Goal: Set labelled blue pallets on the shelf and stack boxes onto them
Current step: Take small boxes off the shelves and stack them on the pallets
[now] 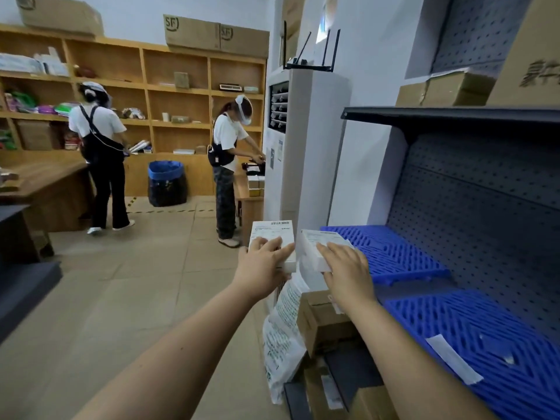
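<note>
Fingers curled: our left hand grips left box, right hand grips right box, probably bound for far blue pallet.

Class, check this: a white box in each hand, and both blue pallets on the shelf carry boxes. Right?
No. The head view shows far pallet and near pallet bare of boxes; the left hand holds one white box, the right hand the other box.

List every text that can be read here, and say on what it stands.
"SF": two cardboard boxes atop the wooden shelf.
Chinese characters on the large carton: cut off, unreadable.
Labels on left white box, right white box, white bag, near blue pallet: too blurred.
</note>
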